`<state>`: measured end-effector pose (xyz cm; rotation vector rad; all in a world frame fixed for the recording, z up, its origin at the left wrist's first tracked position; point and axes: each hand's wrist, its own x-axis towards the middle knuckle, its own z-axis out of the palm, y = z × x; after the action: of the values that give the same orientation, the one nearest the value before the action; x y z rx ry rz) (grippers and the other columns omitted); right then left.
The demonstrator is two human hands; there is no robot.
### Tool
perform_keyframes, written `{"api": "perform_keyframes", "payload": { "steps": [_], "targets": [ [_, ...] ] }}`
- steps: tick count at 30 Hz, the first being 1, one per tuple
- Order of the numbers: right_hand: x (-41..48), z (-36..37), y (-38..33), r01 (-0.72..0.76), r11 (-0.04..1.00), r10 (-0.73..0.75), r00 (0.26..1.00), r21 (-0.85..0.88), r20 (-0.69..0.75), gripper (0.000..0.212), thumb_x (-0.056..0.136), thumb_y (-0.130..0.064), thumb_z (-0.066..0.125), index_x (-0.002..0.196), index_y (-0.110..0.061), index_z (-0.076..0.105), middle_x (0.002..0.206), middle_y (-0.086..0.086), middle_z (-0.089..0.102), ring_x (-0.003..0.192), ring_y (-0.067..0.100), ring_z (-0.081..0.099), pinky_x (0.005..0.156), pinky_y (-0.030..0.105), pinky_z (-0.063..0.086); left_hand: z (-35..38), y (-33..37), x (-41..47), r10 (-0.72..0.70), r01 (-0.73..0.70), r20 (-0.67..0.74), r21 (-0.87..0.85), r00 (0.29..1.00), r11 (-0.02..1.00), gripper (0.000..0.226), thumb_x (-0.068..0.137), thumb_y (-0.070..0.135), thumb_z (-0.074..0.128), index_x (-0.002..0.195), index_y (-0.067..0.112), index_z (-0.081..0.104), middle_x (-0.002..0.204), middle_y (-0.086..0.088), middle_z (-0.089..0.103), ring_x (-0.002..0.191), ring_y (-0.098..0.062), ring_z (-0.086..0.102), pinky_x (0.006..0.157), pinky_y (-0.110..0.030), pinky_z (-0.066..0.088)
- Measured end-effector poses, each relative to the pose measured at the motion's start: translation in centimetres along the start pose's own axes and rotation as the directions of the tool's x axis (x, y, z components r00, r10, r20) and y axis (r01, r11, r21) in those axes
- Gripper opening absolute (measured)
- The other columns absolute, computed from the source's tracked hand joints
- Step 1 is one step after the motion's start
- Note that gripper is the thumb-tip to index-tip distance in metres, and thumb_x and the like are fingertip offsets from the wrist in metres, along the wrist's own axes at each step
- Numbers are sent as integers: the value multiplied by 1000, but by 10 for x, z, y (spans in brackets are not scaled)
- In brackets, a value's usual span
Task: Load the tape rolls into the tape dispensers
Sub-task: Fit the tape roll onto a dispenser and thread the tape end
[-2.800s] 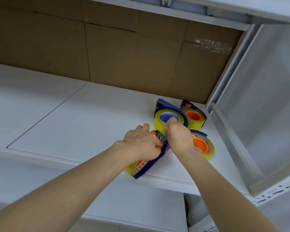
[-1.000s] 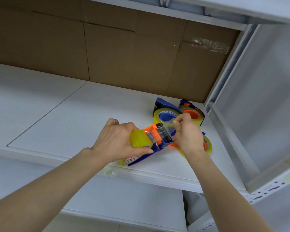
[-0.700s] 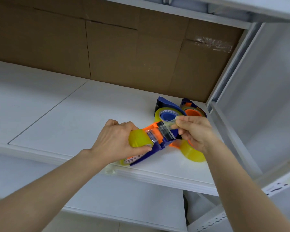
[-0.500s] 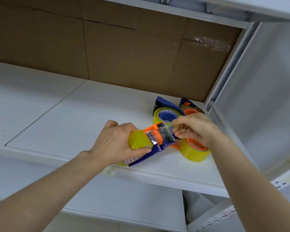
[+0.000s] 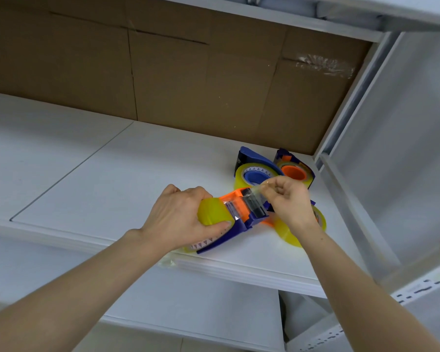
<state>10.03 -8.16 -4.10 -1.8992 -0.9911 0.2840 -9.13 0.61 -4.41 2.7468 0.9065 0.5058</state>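
A blue and orange tape dispenser [image 5: 241,219] with a yellowish tape roll [image 5: 212,212] in it lies on the white shelf [image 5: 127,174]. My left hand [image 5: 181,217] grips the roll and dispenser body. My right hand [image 5: 287,199] pinches the clear tape end [image 5: 258,193] just past the dispenser's orange head. Behind them stand two more dispensers holding rolls, one with a blue core [image 5: 254,171] and one with an orange core [image 5: 294,171]. Another yellowish roll [image 5: 290,235] lies under my right wrist, partly hidden.
Brown cardboard [image 5: 188,80] backs the shelf. A white upright and side panel [image 5: 381,138] close it on the right. A lower white shelf [image 5: 188,295] shows below the front edge, where a scrap of tape [image 5: 167,261] hangs.
The dispenser was turned with its orange head up and toward my right hand. My right hand drew the tape end across the head, and its pinch now sits slightly higher.
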Motion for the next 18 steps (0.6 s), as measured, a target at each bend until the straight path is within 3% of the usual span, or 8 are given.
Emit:
{"api": "perform_keyframes", "payload": {
  "steps": [4,7,11,14,16,18],
  "targets": [
    [-1,-3,9,17,999,-16,1000,-49,24,11,91,-18,59,97,-13,66,92,1,69,90,15,65,70,22,54,-2,2,-3,-40,40,5,-25,999,999,74,65,78,53,118,27,52,109,9,64,79,-8,39,77,-18,27],
    [-1,-3,12,15,990,-14,1000,-137,8,14,91,-24,58,100,-16,66,93,-1,70,89,15,65,78,34,56,-4,5,-3,-56,57,19,-45,998,997,67,70,71,59,120,26,52,110,8,64,82,-9,39,74,-19,26],
    [-6,1,14,39,967,-51,998,-252,-39,18,93,-33,54,103,-21,62,94,-3,69,90,15,63,77,39,56,-8,7,-1,-59,60,64,-15,996,998,70,66,73,59,119,27,51,108,10,64,93,-13,50,75,-18,28],
    [-5,5,15,29,969,-48,996,-244,-69,17,93,-32,54,103,-21,62,94,-3,70,91,16,63,77,39,56,-11,4,-1,-33,32,111,10,993,999,87,54,84,52,120,28,50,108,11,63,84,-9,42,77,-18,26],
    [-1,5,15,-12,983,0,998,-181,-67,16,91,-28,56,102,-20,64,95,-2,70,93,17,64,79,40,56,-12,3,-3,-11,11,139,5,990,1000,85,55,79,43,123,29,47,111,12,61,82,-7,38,78,-18,25],
    [3,5,15,-42,994,36,997,-106,-63,12,90,-26,58,98,-20,65,93,-1,70,93,17,64,79,41,57,-9,2,-6,10,-8,171,-10,985,1000,83,58,77,50,126,29,42,114,12,58,84,-6,41,83,-19,28]
  ]
}}
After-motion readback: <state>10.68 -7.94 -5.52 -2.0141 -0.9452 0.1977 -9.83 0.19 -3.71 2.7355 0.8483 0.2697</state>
